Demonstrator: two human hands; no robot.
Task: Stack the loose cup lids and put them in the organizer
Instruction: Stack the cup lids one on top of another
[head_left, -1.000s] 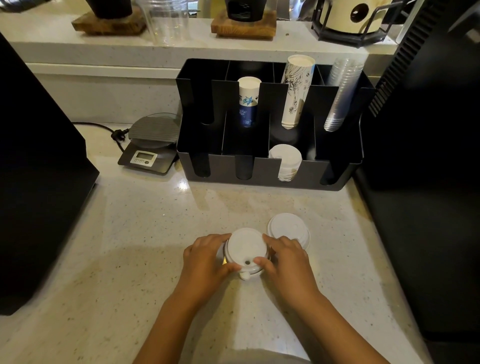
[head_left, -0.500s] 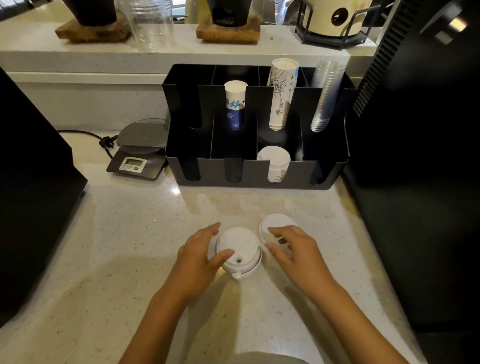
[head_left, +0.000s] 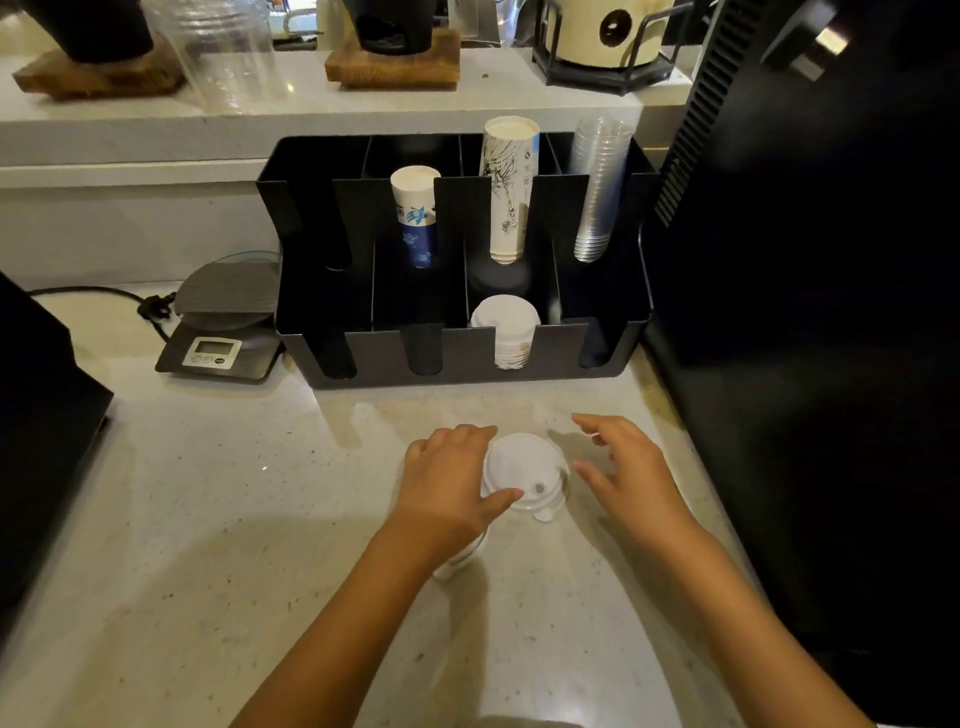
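A short stack of white cup lids (head_left: 522, 470) stands on the speckled counter (head_left: 208, 519) in front of the black organizer (head_left: 566, 345). My left hand (head_left: 449, 483) grips the stack from the left, thumb at its near rim and fingers round its far side. My right hand (head_left: 631, 467) hovers just right of the stack, fingers spread, holding nothing. A bit of white plastic (head_left: 460, 564) shows under my left wrist, mostly hidden. Another stack of white lids (head_left: 504, 325) sits in the organizer's third front compartment.
The organizer's back row holds blue-and-white paper cups (head_left: 415, 208), tall printed paper cups (head_left: 506, 182) and clear plastic cups (head_left: 595, 187). A small digital scale (head_left: 221, 327) sits left of it. Black machines flank the counter at left (head_left: 36, 415) and right (head_left: 805, 364).
The single lid that lay right of the stack no longer lies apart. My right hand has come off the lids and opened to the right. My left hand still holds the stack.
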